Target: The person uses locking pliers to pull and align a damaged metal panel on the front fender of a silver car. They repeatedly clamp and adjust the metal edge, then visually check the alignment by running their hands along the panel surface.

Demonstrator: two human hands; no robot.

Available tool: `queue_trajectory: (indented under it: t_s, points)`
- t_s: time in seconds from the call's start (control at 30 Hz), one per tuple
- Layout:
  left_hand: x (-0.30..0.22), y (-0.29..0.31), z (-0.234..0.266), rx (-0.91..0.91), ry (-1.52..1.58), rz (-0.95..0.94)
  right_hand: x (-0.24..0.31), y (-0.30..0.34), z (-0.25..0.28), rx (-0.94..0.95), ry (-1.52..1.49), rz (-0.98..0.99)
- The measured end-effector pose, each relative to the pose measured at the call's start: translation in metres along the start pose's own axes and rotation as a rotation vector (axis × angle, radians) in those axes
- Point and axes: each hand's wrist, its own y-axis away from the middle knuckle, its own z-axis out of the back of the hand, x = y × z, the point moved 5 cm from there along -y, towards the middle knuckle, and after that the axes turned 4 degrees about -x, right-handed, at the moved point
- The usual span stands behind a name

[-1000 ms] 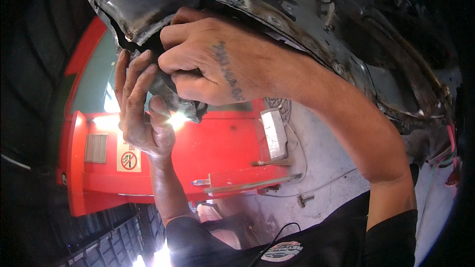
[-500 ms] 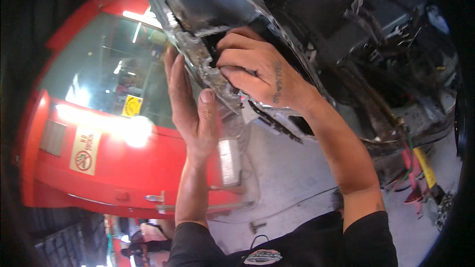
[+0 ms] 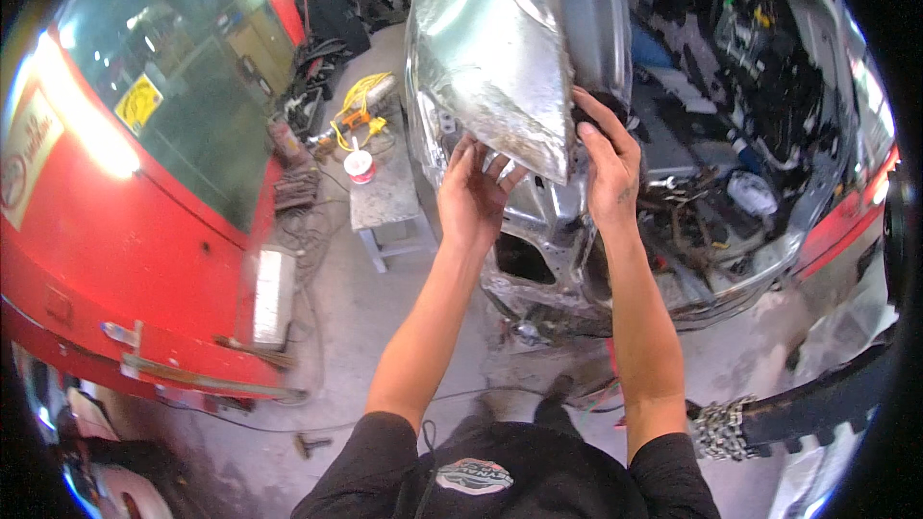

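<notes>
A curved, bare-metal car body panel [image 3: 490, 58] tapers toward me, its lower edge rough and scuffed. At that edge is my left hand [image 3: 469, 210], palm turned up, thumb and fingers closing around the metal. My right hand [image 3: 613, 173] grips the panel's right side near its lower corner, fingers partly hidden at the edge. The panel lies over a stripped car body [image 3: 553, 207] with openings in its metal. Whether the panel is joined to the body, I cannot tell.
On the left, a small workbench [image 3: 385, 207] carries a white-and-red tub [image 3: 359, 168] and a yellow cord [image 3: 365, 96]. A red vehicle [image 3: 144, 269] stands at far left. Tools and parts lie inside the car body at right. A hammer [image 3: 312, 444] and a cable are on the floor.
The view has swung, bringing the workbench and more of the car into sight. My right hand has come out of an opening in the metal; both hands now hold the panel's edges.
</notes>
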Motion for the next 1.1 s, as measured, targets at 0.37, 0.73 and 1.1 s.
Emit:
queue_trajectory:
  t_s: [0.37, 0.73, 1.1]
  points:
    - [0.015, -0.032, 0.001, -0.004, 0.507, 0.092, 0.02, 0.019, -0.015, 0.081, 0.364, -0.092]
    - [0.011, -0.033, 0.035, -0.264, 0.056, 0.043, 0.031, 0.017, -0.008, 0.103, 0.533, -0.11]
    - [-0.025, -0.058, 0.076, -0.294, -1.449, -0.622, 0.026, 0.018, -0.005, -0.004, 0.358, -0.097]
